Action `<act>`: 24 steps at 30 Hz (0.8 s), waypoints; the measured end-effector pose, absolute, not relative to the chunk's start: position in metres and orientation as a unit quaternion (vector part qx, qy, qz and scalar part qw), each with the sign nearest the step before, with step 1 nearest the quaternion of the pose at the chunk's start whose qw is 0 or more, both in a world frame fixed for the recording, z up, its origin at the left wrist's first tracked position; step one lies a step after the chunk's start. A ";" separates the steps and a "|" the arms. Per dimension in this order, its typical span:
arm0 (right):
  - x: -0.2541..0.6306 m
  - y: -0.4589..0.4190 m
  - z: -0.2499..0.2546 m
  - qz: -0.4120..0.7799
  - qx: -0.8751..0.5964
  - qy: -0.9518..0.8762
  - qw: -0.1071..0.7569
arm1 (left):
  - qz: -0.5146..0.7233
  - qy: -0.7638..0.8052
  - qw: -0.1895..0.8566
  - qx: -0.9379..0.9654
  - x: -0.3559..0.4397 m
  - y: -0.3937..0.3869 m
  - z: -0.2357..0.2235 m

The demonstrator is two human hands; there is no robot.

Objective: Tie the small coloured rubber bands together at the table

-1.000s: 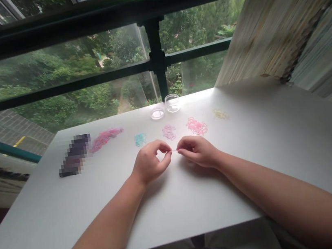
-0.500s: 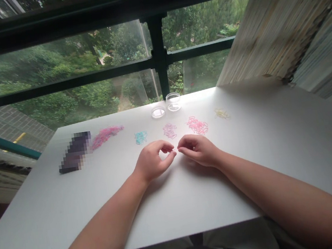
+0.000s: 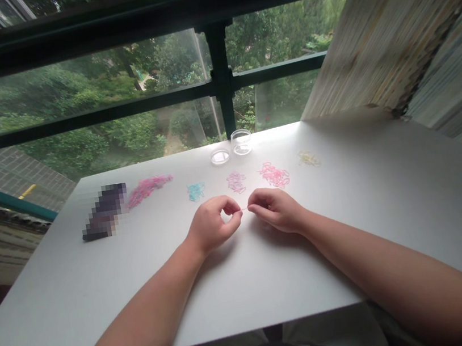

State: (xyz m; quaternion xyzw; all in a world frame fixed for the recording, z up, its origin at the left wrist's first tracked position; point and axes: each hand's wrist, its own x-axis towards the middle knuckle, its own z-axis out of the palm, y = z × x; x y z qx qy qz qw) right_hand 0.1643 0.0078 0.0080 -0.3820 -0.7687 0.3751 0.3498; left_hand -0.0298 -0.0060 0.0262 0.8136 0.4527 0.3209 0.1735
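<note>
My left hand [image 3: 213, 223] and my right hand [image 3: 278, 209] face each other just above the table, thumb and fingertips of each pinched together. Between them runs a thin pink rubber band [image 3: 244, 209], held at one end by each hand. Its ends are hidden in the fingertips. Just beyond the hands lie small loose piles of bands: blue [image 3: 196, 191], pale purple [image 3: 236, 182] and pink [image 3: 275, 174]. A small pale yellow pile [image 3: 308, 157] is farther right.
A mixed pink and purple heap [image 3: 147, 189] lies at the left beside a blurred dark oblong object [image 3: 106, 210]. Two clear round dishes [image 3: 220, 157] [image 3: 241, 143] stand at the back edge of the white table [image 3: 247, 291]. Behind are a green-framed window and a curtain [image 3: 336, 38].
The hands drew closer half a second ago and are now slightly apart again, with the pink band visible between them. The view has shifted slightly. The piles have stayed put.
</note>
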 end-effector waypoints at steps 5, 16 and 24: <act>0.165 0.008 0.008 0.371 -0.384 -0.772 0.345 | 0.319 0.453 0.176 0.813 -0.030 -0.006 0.027; 0.165 0.008 0.008 0.384 -0.377 -0.773 0.335 | 0.307 0.454 0.192 0.814 -0.031 -0.006 0.026; 0.164 0.008 0.010 0.375 -0.382 -0.776 0.334 | 0.279 0.461 0.210 0.816 -0.032 -0.007 0.026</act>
